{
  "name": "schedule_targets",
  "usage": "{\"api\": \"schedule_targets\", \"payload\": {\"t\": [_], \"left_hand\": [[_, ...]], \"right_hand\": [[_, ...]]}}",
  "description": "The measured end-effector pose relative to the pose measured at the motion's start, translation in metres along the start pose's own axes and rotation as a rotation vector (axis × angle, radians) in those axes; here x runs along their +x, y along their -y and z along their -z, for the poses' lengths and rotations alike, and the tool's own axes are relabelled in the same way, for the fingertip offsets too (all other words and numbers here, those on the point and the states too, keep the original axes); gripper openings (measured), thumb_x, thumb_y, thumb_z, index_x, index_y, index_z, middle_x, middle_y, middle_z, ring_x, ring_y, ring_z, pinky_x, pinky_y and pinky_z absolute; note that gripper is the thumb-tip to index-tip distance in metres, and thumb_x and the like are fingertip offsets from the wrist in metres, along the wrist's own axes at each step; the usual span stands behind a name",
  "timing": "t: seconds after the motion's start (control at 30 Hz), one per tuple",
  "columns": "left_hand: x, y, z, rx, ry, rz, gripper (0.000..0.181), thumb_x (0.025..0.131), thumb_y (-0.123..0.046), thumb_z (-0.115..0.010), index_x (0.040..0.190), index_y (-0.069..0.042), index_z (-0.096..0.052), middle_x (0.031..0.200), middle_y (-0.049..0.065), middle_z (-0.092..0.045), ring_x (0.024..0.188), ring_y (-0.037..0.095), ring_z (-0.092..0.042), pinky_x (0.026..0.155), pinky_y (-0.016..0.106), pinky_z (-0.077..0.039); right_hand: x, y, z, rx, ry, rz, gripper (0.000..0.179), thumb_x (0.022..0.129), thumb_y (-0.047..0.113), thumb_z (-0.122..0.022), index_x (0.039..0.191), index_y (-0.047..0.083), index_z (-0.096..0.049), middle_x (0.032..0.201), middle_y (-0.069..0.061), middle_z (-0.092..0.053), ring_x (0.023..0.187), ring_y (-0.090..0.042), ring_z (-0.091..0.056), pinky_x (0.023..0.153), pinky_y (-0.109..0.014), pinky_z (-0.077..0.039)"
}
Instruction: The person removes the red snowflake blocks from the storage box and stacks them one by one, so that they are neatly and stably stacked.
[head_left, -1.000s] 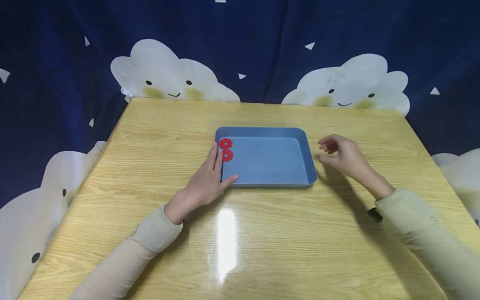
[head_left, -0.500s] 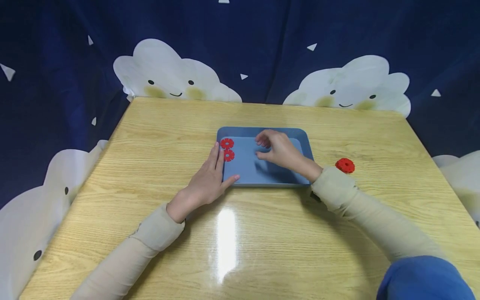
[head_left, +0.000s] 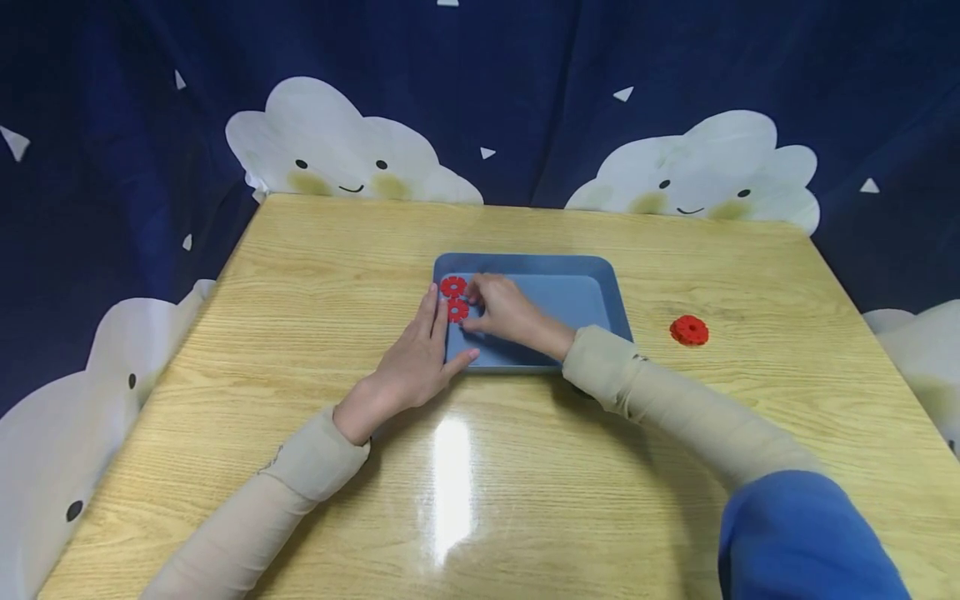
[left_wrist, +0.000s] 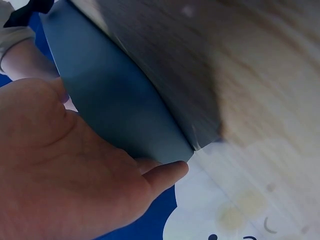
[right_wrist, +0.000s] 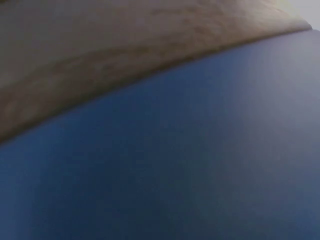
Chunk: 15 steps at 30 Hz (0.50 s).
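Observation:
Two red flower-shaped plastic discs point(head_left: 453, 287) lie one behind the other at the left end of the shallow blue-grey tray point(head_left: 600, 292). My left hand point(head_left: 408, 362) rests along the tray's left side with fingers straight, its thumb over the near rim. The left wrist view shows that palm against the outside of the tray wall point(left_wrist: 115, 90). Inside the tray, my right hand point(head_left: 506, 308) is at the discs, its thumb and fingers bent and apart at their right edge. Nothing shows between those fingertips. The right wrist view holds only a blurred blue surface point(right_wrist: 165, 165) and wood, no hand.
To the right of the tray, a small pile of red discs point(head_left: 689, 330) lies on the wooden table point(head_left: 315, 267). A dark blue curtain point(head_left: 525, 100) with white clouds hangs behind the table. The right forearm crosses the tray's near right corner.
From beside the tray's right end, my right hand has moved left across the tray to the two discs, uncovering the red pile on the table. My left hand has stayed put.

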<state>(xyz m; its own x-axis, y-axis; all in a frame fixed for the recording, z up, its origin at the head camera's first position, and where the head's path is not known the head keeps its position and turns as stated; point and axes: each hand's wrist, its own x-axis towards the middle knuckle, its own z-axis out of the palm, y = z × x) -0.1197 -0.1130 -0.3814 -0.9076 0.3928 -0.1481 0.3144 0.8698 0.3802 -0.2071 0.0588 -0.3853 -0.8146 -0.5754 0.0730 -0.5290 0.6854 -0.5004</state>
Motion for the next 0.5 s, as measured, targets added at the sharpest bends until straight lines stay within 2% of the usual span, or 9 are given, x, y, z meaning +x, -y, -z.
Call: {"api": "schedule_targets", "payload": {"t": [0.27,0.5], "left_hand": [[-0.001,0.0,0.0,0.01,-0.015,-0.013,0.089,0.101,-0.057,-0.037,0.153,0.006,0.0,0.16,0.022,0.017,0.148,0.03,0.007,0.118,0.041,-0.013],[-0.001,0.0,0.0,0.019,-0.012,-0.018,0.09,0.101,-0.057,-0.037,0.153,0.007,0.0,0.16,0.022,0.016,0.148,0.031,0.008,0.118,0.041,-0.012]], "right_hand": [[0.009,0.004,-0.013,-0.082,-0.049,0.018,0.037,0.079,0.019,-0.081,0.101,-0.005,-0.065,0.089,-0.012,-0.063,0.082,-0.023,-0.055,0.078,-0.035,-0.046],[0.012,0.003,-0.017,-0.095,-0.067,0.033,0.033,0.078,0.016,-0.08,0.098,-0.005,-0.064,0.084,-0.01,-0.061,0.077,-0.022,-0.055,0.078,-0.035,-0.044]]}}
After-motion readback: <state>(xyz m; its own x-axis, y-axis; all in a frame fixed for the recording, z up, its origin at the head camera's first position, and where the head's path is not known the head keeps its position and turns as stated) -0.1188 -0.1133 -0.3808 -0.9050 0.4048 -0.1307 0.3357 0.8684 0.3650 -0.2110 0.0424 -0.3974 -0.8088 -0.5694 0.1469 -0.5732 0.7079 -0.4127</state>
